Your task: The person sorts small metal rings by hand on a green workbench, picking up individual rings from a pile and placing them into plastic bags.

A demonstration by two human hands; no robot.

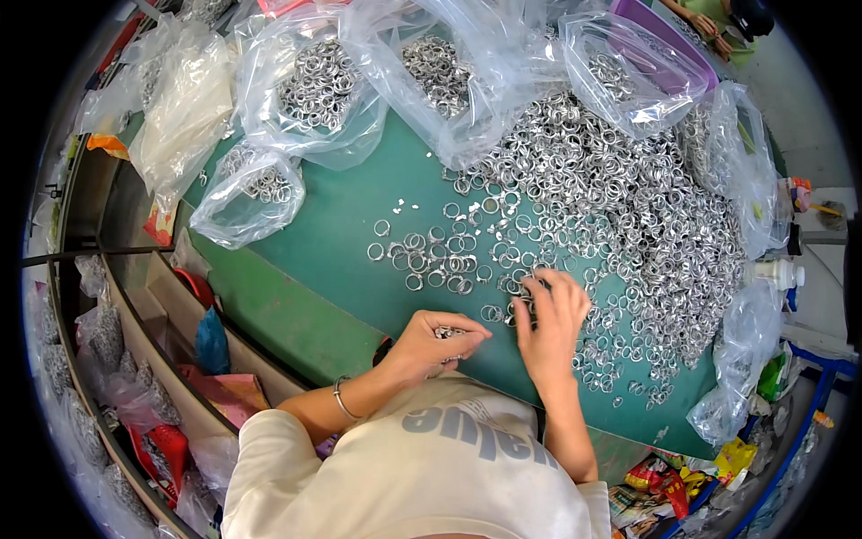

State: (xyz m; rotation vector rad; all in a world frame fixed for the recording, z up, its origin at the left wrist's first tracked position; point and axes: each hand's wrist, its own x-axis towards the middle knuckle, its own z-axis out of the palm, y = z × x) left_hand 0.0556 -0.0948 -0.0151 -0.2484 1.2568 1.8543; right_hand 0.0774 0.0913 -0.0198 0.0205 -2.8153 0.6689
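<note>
My left hand (422,349) is closed around several small silver rings (448,333), which show between thumb and fingers near the front edge of the green table (346,211). To its right, my right hand (555,328) reaches over loose rings, thumb and fingers apart; its fingertips are at the rings, and I see none gripped. Ahead of both hands lies a loose cluster of silver rings (435,260). A large heap of silver rings (628,189) spreads across the right side of the table, with stray ones around its near edge.
Clear plastic bags of rings (314,90) line the far side, beside a purple bin (664,45). A smaller bag (250,193) sits at left. Shelves with bagged parts (108,341) stand left. Colourful packets (664,485) lie lower right. Another person's hands (709,27) show at far right.
</note>
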